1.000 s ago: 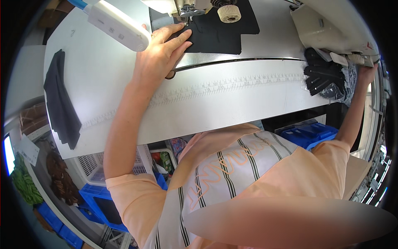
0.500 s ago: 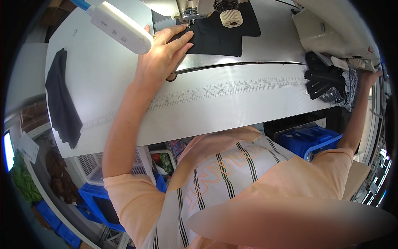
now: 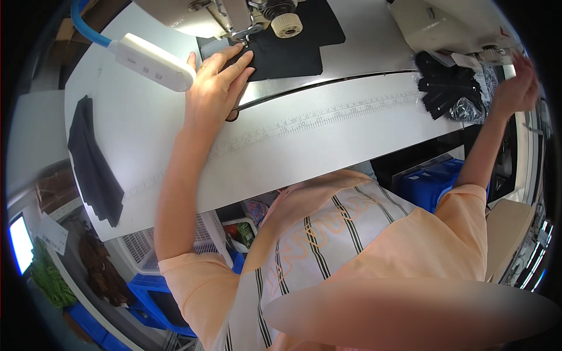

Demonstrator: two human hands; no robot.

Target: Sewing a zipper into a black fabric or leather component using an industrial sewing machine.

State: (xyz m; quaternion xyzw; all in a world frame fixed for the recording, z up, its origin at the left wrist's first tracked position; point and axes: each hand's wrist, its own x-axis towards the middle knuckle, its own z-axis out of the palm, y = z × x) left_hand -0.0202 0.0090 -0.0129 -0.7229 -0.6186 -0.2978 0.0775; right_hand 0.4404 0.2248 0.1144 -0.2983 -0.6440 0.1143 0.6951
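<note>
My left hand (image 3: 213, 85) lies with fingers spread at the left edge of a black fabric piece (image 3: 287, 61). Its fingertips are close to the presser foot (image 3: 244, 42) of a sewing machine (image 3: 202, 14); the fabric runs under that foot. A ring shows on one finger. At the far right, my right hand (image 3: 516, 88) is raised beside the end of the machine body (image 3: 456, 29), fingers loosely bent and apart, with nothing visible in them. Whether it touches the machine I cannot tell.
Dark folded fabric (image 3: 93, 161) lies at the table's left. Black zippers (image 3: 448, 85) on a clear plastic bag (image 3: 468, 110) lie at the right. A white lamp (image 3: 153, 63) hangs over the left hand. A ruler scale (image 3: 298, 126) marks the tabletop; a white basket (image 3: 137, 248) stands below.
My right hand has come up and inward from behind the machine's right end. My left hand stays on the fabric by the presser foot. The whole view has shifted slightly.
</note>
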